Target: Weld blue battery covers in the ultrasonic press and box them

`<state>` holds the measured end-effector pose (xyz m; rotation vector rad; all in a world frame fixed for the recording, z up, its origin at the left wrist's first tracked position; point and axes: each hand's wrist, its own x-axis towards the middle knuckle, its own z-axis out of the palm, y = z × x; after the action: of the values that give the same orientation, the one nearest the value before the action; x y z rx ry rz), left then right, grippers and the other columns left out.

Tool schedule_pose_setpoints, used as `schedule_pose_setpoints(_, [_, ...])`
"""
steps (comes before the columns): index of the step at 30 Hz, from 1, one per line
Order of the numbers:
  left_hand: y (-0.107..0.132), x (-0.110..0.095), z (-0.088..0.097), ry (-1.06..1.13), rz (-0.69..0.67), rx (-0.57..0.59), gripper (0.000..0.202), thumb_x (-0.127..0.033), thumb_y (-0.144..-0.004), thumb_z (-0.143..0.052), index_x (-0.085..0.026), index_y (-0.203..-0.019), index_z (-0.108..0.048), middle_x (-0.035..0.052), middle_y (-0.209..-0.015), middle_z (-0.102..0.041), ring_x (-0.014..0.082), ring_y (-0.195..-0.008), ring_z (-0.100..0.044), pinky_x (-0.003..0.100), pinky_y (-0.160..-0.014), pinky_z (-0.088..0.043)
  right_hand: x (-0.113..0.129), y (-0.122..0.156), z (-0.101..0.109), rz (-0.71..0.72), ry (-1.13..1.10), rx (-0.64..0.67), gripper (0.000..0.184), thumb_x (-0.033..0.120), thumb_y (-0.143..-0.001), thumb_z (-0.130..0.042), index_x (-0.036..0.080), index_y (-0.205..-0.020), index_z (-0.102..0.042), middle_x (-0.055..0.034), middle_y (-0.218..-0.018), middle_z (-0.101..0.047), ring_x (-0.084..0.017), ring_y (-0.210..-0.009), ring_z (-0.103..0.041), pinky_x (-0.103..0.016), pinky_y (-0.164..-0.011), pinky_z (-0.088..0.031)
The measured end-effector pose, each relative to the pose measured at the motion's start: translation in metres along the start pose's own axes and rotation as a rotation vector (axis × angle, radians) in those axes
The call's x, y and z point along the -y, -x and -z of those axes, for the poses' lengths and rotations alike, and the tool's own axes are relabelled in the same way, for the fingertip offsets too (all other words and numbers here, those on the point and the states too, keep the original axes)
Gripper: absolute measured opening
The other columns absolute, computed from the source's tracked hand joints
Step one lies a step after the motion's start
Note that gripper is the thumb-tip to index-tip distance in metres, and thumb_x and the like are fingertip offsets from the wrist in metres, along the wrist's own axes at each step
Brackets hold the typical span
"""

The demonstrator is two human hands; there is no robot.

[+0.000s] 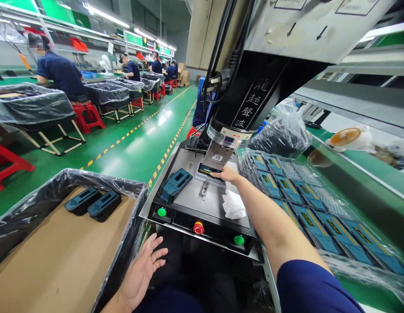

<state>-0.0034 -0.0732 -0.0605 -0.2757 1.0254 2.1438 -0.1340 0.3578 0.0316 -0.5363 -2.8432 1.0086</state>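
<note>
My right hand (227,174) reaches to the machine's bed, its fingers at the near edge of a dark plastic casing (206,168). That casing sits in the fixture directly below the metal horn (218,155) of an ultrasonic welding machine (247,100); the fingertips are partly hidden. Near the front left of the bed, my left hand (140,271) is raised with fingers spread and holds nothing. A blue-and-black casing (176,184) lies on the left of the metal bed (189,201). Crumpled white paper or cloth (233,206) lies at its right.
Two green buttons (162,212) flank a red emergency stop (198,228) on the front panel. To the left, a plastic-lined bin (67,177) holds two casings (104,204) on cardboard. Several blue casings (306,217) lie in rows at right. Co-workers (60,71) sit far left.
</note>
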Motion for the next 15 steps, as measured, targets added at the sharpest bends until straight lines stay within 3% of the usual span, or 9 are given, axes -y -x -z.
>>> schedule_pose_setpoints(7, [-0.005, 0.005, -0.008, -0.047, 0.034, -0.016, 0.055, -0.051, -0.085, -0.056, -0.027, -0.135, -0.046, 0.0096, -0.144, -0.042, 0.0269, -0.113, -0.055, 0.041, -0.092, -0.042, -0.008, 0.009, -0.018, 0.121, 0.213, -0.104, 0.054, 0.032, -0.079, -0.067, 0.015, -0.128, -0.054, -0.0133, -0.131, -0.055, -0.024, -0.119, -0.05, -0.035, -0.102, -0.038])
schedule_pose_setpoints(10, [-0.005, 0.005, -0.013, -0.072, 0.035, -0.016, 0.057, -0.051, -0.085, -0.056, -0.026, -0.135, -0.045, 0.0103, -0.144, -0.042, 0.0273, -0.113, -0.055, 0.041, -0.092, -0.042, -0.006, 0.019, -0.023, 0.178, 0.294, -0.151, 0.045, 0.035, -0.084, -0.061, 0.016, -0.124, -0.059, -0.0127, -0.137, -0.05, -0.026, -0.127, -0.042, -0.037, -0.106, -0.032])
schedule_pose_setpoints(15, [-0.003, 0.006, -0.015, -0.114, 0.03, -0.036, 0.057, -0.052, -0.083, -0.058, -0.025, -0.132, -0.049, 0.0118, -0.142, -0.045, 0.0273, -0.111, -0.057, 0.041, -0.092, -0.043, 0.0, 0.031, -0.034, 0.229, 0.371, -0.153, 0.034, 0.04, -0.092, -0.048, 0.019, -0.109, -0.069, -0.0091, -0.126, -0.059, -0.023, -0.122, -0.046, -0.037, -0.105, -0.032])
